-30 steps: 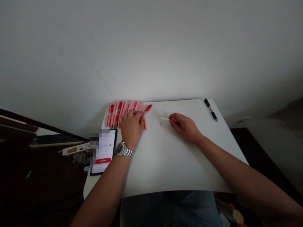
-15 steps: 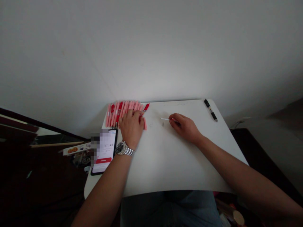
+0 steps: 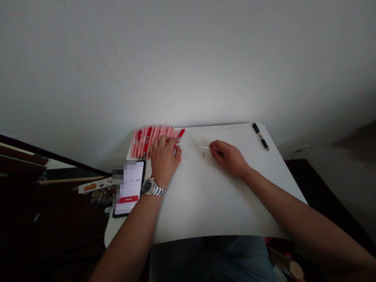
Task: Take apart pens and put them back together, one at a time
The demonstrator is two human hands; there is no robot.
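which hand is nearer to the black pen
Right. The right hand is apart from the black pen, to its left and closer to the person; the left hand is much farther left, at the pink and red pens.

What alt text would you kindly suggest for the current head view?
A person's right hand holds a thin white rod at a white table, while the left hand partly covers a row of pink and red pens. A phone lies near the left edge, a black pen near the far right corner.
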